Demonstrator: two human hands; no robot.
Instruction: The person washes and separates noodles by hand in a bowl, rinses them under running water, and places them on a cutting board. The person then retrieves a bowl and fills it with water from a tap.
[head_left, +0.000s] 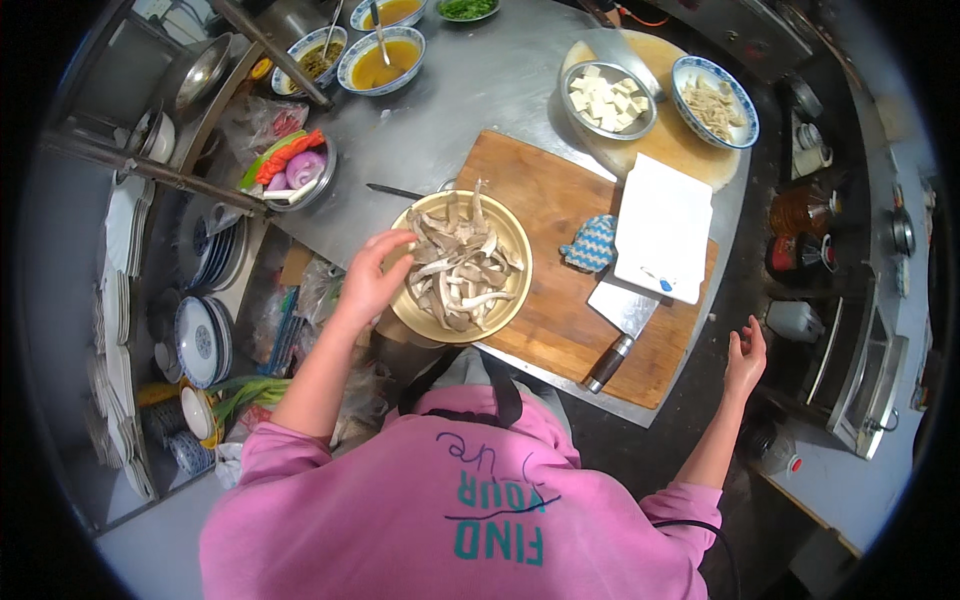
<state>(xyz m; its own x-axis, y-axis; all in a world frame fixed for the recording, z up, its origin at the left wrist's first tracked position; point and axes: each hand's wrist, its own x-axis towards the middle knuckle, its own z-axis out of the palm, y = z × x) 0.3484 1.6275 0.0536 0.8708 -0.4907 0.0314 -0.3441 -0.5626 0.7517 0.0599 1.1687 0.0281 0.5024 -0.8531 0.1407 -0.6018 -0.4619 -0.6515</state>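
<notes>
My left hand is at the left rim of a yellowish metal bowl, its thumb and fingers apart over the edge; whether it touches the rim or a strip is hard to tell. Torn oyster mushrooms are heaped in the bowl, which overlaps the left side of a wooden cutting board. Off to the right of the table, my right hand is empty, fingers loosely spread. A cleaver lies on the board, its blade partly under a white plastic board. Beside that sits a blue-and-white knitted cloth.
A round chopping block bears a steel bowl of tofu cubes and a patterned bowl of pale shreds. Bowls of yellow liquid stand at the back left, near a bowl of vegetables. A metal shelf post juts in at left.
</notes>
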